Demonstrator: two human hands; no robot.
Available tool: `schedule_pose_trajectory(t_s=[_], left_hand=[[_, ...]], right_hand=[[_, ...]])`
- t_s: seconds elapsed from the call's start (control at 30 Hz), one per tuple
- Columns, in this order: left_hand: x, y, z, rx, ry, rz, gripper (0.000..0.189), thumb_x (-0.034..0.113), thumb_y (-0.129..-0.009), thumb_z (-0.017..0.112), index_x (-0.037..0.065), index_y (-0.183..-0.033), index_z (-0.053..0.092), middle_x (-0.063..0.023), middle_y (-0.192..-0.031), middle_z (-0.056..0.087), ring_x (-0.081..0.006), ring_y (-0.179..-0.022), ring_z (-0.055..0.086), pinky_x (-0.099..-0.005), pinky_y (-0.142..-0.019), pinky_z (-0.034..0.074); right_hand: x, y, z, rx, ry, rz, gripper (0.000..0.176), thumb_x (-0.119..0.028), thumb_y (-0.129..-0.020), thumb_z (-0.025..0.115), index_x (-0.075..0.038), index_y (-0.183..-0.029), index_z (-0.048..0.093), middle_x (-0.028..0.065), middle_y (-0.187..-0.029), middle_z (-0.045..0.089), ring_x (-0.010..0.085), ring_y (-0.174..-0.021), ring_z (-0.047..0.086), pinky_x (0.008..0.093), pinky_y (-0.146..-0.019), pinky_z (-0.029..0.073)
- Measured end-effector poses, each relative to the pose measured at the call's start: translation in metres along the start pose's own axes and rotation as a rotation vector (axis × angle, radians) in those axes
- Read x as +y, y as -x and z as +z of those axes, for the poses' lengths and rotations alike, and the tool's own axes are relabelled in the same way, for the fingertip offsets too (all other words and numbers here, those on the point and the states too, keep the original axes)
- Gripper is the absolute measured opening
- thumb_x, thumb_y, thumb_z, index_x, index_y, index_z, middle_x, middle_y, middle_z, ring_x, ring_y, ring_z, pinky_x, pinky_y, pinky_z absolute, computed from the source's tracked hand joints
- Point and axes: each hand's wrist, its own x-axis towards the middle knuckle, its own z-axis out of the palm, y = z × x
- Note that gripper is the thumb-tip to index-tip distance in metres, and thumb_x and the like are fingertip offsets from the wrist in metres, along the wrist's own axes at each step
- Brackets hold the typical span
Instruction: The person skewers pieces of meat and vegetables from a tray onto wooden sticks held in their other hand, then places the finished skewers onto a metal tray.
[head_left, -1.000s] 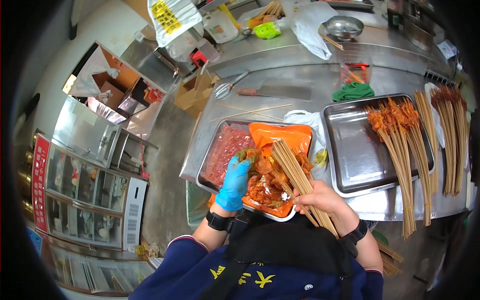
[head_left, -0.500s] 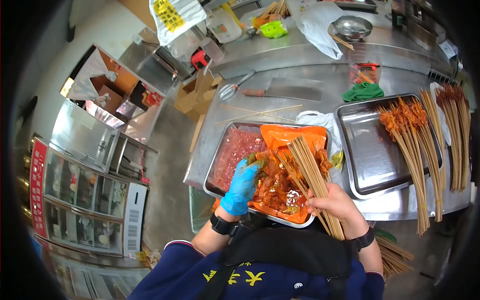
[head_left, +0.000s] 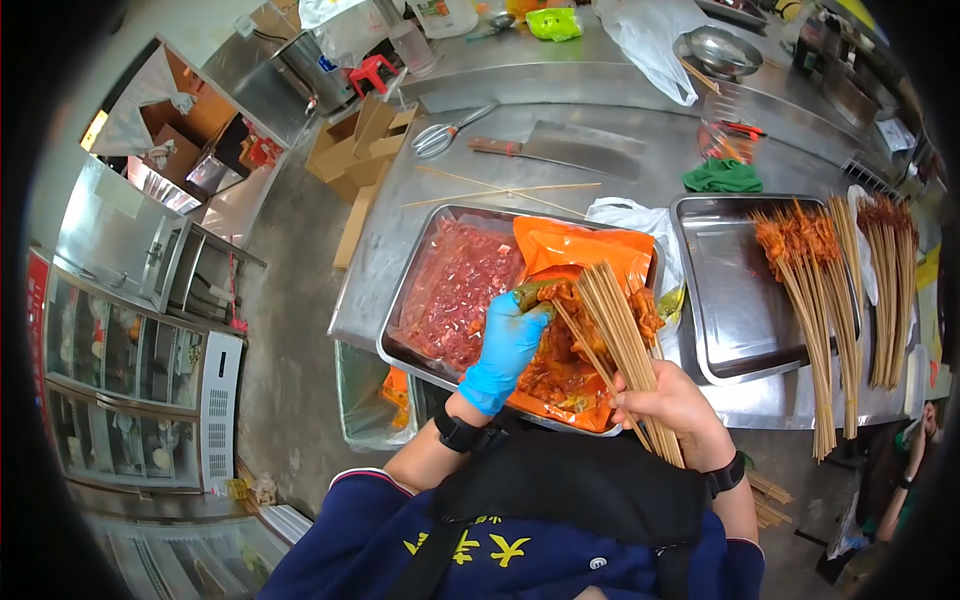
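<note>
My right hand point(head_left: 675, 410) is bare and closed around a bundle of bamboo skewers point(head_left: 622, 335), their upper ends pointing away from me. On my left hand point(head_left: 508, 345) is a blue glove with sauce-stained fingertips. Its fingers are pinched on a piece of orange-red marinated meat point(head_left: 560, 292) beside the tip of a skewer. Below both hands, an opened orange bag point(head_left: 585, 245) holds more of this meat. The bag lies in a metal tray point(head_left: 400, 357), next to a clear bag of raw red meat point(head_left: 460, 290). My left fingertips are partly hidden by the meat.
A second metal tray point(head_left: 740, 300) on the right bears loaded meat skewers point(head_left: 800, 245), handles over its edge. Farther back lie a cleaver point(head_left: 570, 150), scissors point(head_left: 440, 138), loose skewers point(head_left: 510, 190) and a green cloth point(head_left: 722, 176). A bin point(head_left: 365, 400) stands at lower left. Another person's arm point(head_left: 900, 480) shows far right.
My left hand has lifted slightly from the meat pile, its fingers now at the skewer tips with a piece of meat. The view has shifted, and another person's arm appears at right.
</note>
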Motion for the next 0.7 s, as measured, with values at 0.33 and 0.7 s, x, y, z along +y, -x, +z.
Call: schedule_pose_trajectory(t_s=[0.33,0.7], left_hand=[[0.010,0.000,0.008,0.002,0.210,-0.163,0.026,0.003,-0.084,0.045,-0.002,-0.107,0.054,-0.0055,-0.099,0.059,-0.0120,-0.085,0.057,-0.0253,-0.078,0.045],[0.019,-0.005,-0.015,0.133,0.516,-0.100,0.027,0.009,-0.087,0.043,-0.001,-0.111,0.050,-0.0085,-0.103,0.058,-0.0164,-0.091,0.058,-0.0286,-0.079,0.048]], right_hand=[[-0.001,-0.007,-0.004,-0.019,0.013,-0.010,0.014,-0.001,-0.074,0.059,-0.001,-0.086,0.052,0.0066,-0.075,0.058,0.0127,-0.065,0.061,0.0225,-0.056,0.048],[-0.006,-0.009,-0.010,0.064,-0.050,0.027,0.013,0.000,-0.075,0.058,-0.001,-0.086,0.052,0.0055,-0.074,0.057,0.0113,-0.063,0.059,0.0219,-0.055,0.048]])
